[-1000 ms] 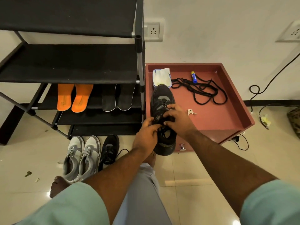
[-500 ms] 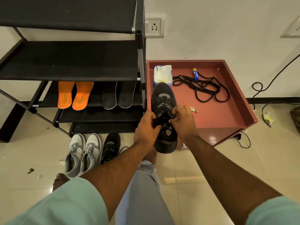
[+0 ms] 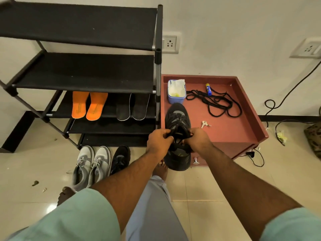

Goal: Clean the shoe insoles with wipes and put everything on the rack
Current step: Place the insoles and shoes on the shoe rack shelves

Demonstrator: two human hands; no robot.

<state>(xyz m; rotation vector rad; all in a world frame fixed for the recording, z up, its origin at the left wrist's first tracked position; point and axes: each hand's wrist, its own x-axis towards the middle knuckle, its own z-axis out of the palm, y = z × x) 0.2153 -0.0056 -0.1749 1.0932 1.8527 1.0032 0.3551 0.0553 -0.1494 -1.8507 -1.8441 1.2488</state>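
A black sneaker (image 3: 177, 117) is held toe-away over the front-left corner of a red low table (image 3: 231, 136). My left hand (image 3: 159, 142) and my right hand (image 3: 199, 140) each pinch its black laces at the tongue. On the black shoe rack (image 3: 83, 72), third shelf down, lie two orange insoles (image 3: 88, 106) and two dark insoles (image 3: 132, 106). A blue tub of wipes (image 3: 176, 91) stands at the table's back left.
On the floor before the rack stand a grey pair of sneakers (image 3: 91, 164) and one black sneaker (image 3: 120, 158). The red table also carries loose black laces (image 3: 215, 103), a blue tube (image 3: 208, 88) and keys (image 3: 205, 124). Cables trail along the right wall.
Both hands slid toward the shoe's opening and now pinch the laces apart on either side. The camera view tilted up, showing more of the rack's top shelf.
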